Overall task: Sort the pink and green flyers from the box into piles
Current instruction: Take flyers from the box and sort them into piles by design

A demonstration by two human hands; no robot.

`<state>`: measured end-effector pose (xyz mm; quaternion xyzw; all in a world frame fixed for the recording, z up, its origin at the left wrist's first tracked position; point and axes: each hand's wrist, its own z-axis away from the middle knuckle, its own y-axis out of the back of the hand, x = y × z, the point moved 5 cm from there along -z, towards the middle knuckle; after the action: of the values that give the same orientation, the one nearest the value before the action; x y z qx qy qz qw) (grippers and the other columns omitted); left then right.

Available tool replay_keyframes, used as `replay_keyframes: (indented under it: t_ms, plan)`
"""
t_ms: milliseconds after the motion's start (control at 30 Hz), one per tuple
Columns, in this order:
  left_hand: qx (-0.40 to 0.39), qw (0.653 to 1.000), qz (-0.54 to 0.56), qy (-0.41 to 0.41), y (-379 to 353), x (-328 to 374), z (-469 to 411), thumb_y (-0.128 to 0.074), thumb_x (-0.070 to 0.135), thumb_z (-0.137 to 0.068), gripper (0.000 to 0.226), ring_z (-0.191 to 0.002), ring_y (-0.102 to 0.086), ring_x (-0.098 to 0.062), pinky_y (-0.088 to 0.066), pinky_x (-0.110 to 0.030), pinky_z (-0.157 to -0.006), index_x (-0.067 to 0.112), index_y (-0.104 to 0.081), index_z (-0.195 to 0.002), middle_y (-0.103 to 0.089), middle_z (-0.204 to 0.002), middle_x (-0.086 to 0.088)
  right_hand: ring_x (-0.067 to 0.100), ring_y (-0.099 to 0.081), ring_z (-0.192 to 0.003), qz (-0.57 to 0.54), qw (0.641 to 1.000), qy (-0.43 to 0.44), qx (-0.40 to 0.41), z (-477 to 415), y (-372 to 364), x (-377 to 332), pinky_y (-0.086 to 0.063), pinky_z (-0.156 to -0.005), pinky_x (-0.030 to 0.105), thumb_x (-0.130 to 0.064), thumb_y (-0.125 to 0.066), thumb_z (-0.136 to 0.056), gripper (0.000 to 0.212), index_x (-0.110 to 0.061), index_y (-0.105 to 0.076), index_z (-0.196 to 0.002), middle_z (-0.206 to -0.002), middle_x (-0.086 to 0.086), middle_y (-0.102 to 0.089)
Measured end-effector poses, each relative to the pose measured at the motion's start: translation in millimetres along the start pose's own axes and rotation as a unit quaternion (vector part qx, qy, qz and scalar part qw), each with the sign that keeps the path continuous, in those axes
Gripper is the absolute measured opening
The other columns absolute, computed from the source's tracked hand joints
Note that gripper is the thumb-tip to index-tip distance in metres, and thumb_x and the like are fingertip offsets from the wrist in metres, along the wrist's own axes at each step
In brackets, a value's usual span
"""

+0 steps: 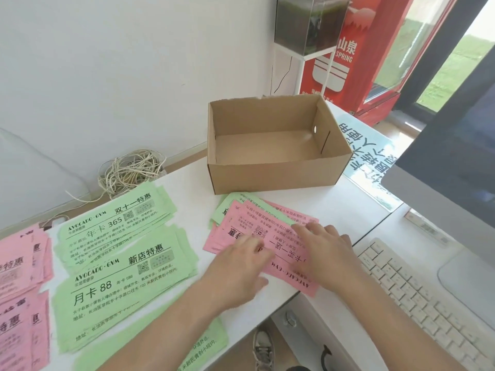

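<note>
An open cardboard box (276, 178) stands on the white table with nothing inside. In front of it lies a loose mixed heap of flyers, pink ones (270, 231) on top and a green one (223, 210) poking out at its far left. My left hand (238, 269) and my right hand (325, 250) both rest flat on that heap, fingers spread. Left of the heap lie two green piles (115, 220) (120, 285), and a third green pile (209, 344) sits at the near edge under my forearm. Two pink piles (18, 263) (21, 333) lie at the far left.
A white keyboard (417, 287) sits at the right, below a monitor (455, 145). A printed sign (364, 156) lies behind the box. A bundle of twine (128, 170) lies on the floor by the wall. A red vending machine (356, 49) stands behind.
</note>
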<state>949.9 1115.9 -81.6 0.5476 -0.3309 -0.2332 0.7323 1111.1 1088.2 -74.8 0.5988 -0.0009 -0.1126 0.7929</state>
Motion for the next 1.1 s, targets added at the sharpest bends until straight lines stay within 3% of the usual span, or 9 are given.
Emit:
replay_keyframes:
  t_ms: [200,300,400,467,567,600,733,867,1100]
  plan:
    - [-0.042,0.998,-0.047,0.012,-25,38,-2,-0.056,0.06,-0.082,0.093,-0.146,-0.005,-0.029,-0.015,-0.057,-0.113,0.021,-0.004,-0.149,-0.001,-0.16,-0.007,0.018,-0.062,-0.101,-0.217,0.975,-0.052,-0.01,8,0,3,-0.048,-0.079,0.031,-0.024,-0.053,-0.092,0.043,-0.033,-0.046,-0.134,-0.115,-0.002,-0.061]
    - [0.026,0.999,-0.021,-0.023,-15,39,7,-0.051,0.048,-0.085,0.076,-0.142,-0.023,-0.027,-0.027,-0.05,-0.112,0.02,-0.018,-0.147,-0.02,-0.157,-0.008,0.013,-0.069,-0.078,-0.398,0.912,-0.094,-0.026,19,7,13,-0.055,-0.07,0.031,-0.015,-0.059,-0.089,0.034,-0.034,-0.056,-0.117,-0.093,-0.002,-0.07]
    - [0.202,0.973,0.108,-0.027,1,33,30,-0.051,0.028,-0.082,0.049,-0.123,-0.045,-0.018,-0.038,-0.032,-0.105,0.022,-0.044,-0.13,-0.048,-0.136,-0.001,0.013,-0.071,-0.07,-0.526,0.843,-0.112,0.024,37,22,20,-0.057,-0.067,0.033,-0.005,-0.06,-0.09,0.034,-0.03,-0.058,-0.113,-0.084,0.002,-0.071]
    - [0.258,0.917,0.286,0.101,21,14,44,-0.044,0.022,-0.092,0.034,-0.115,-0.046,-0.001,-0.035,-0.017,-0.101,0.031,-0.048,-0.124,-0.051,-0.127,0.012,0.009,-0.07,-0.066,-0.581,0.8,-0.122,0.085,51,30,21,-0.052,-0.055,0.022,-0.004,-0.06,-0.091,0.036,-0.031,-0.056,-0.114,-0.083,0.002,-0.07]
    - [0.101,0.727,0.639,0.231,19,8,51,-0.05,0.039,-0.095,0.022,-0.093,-0.066,-0.007,-0.054,-0.035,-0.089,0.034,-0.052,-0.117,-0.069,-0.1,0.009,0.011,-0.071,-0.067,-0.601,0.77,-0.137,0.162,74,29,5,-0.051,-0.051,0.021,-0.005,-0.062,-0.09,0.041,-0.035,-0.052,-0.117,-0.079,0.0,-0.068]
    - [0.068,0.712,0.661,0.228,20,12,52,-0.057,0.039,-0.091,0.028,-0.088,-0.068,-0.01,-0.057,-0.038,-0.083,0.032,-0.052,-0.117,-0.071,-0.096,0.009,0.013,-0.071,-0.068,-0.601,0.769,-0.133,0.175,82,25,-5,-0.054,-0.052,0.026,-0.006,-0.063,-0.089,0.042,-0.036,-0.051,-0.117,-0.076,0.0,-0.067]
    - [0.109,0.821,0.505,0.242,23,8,61,-0.076,0.023,-0.079,0.056,-0.084,-0.067,-0.007,-0.056,-0.034,-0.078,0.037,-0.046,-0.124,-0.064,-0.098,0.011,0.015,-0.069,-0.064,-0.533,0.819,-0.107,0.184,110,-5,-43,-0.058,-0.058,0.041,-0.026,-0.067,-0.088,0.041,-0.044,-0.047,-0.119,-0.074,-0.002,-0.066]
    - [0.105,0.901,0.341,0.247,29,-20,64,-0.07,0.02,-0.081,0.064,-0.099,-0.063,-0.014,-0.047,-0.029,-0.086,0.038,-0.039,-0.133,-0.065,-0.114,0.003,0.003,-0.062,-0.064,-0.392,0.908,-0.062,0.135,128,-30,-63,-0.052,-0.065,0.03,-0.042,-0.057,-0.091,0.04,-0.046,-0.041,-0.127,-0.072,-0.012,-0.064]
    - [0.122,0.952,0.173,0.223,45,-62,44,-0.063,0.014,-0.087,0.033,-0.101,-0.062,-0.021,-0.044,-0.027,-0.081,0.026,-0.062,-0.117,-0.068,-0.113,0.0,0.003,-0.055,-0.096,-0.247,0.953,-0.069,0.159,123,-9,-40,-0.045,-0.078,0.025,-0.023,-0.052,-0.093,0.038,-0.032,-0.049,-0.13,-0.108,-0.019,-0.058]
